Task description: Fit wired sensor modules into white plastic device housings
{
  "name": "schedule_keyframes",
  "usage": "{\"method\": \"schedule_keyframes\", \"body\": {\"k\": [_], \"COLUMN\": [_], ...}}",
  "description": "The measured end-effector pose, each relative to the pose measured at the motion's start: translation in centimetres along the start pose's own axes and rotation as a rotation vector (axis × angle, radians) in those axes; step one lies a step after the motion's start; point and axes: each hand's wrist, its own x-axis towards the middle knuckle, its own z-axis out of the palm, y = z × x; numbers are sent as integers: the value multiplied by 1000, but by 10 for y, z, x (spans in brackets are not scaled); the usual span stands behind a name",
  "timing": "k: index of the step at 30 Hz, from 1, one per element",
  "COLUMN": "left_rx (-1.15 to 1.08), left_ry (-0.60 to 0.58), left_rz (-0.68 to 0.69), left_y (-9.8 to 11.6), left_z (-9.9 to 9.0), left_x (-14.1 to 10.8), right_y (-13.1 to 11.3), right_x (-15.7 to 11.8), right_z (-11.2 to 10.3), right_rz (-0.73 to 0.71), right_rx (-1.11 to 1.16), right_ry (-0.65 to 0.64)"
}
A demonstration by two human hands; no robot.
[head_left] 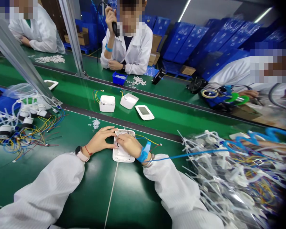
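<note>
A white plastic housing (124, 158) lies open side up on the green bench, with wires and a small connector (160, 144) running out to its right. My left hand (98, 140) holds the housing's left side, thumb at the lower edge and fingers at the upper corner. Over the housing's inside, my right hand (130, 144) has its fingers bent and drawn together, pointing down. Whatever is between those fingertips is hidden. Small translucent rings (95, 124) are scattered just beyond my left hand.
Wired parts (28, 121) are heaped at left, bagged parts with tubes (228, 178) at right. A blue coiled cord crosses to my right wrist. On the green belt stand two white casings (107, 104) and a display unit (145, 112). Co-workers sit opposite, behind a metal post (72, 38).
</note>
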Motion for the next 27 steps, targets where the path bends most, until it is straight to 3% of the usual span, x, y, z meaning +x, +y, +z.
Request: {"method": "schedule_keyframes", "body": {"k": [5, 9, 12, 17, 27], "left_rx": [134, 220, 237, 228, 203], "left_ry": [0, 5, 3, 13, 71], "left_rz": [64, 109, 127, 136, 112], "left_y": [4, 6, 6, 6, 8], "left_z": [0, -2, -1, 0, 0], "left_x": [-1, -2, -2, -2, 0], "right_y": [4, 17, 23, 22, 9], "right_x": [-13, -40, -53, -50, -43], "right_z": [-14, -40, -48, -39, -44], "right_rz": [39, 271, 356, 387, 358], "right_rx": [73, 133, 135, 12, 22], "right_ry": [153, 276, 232, 134, 73]}}
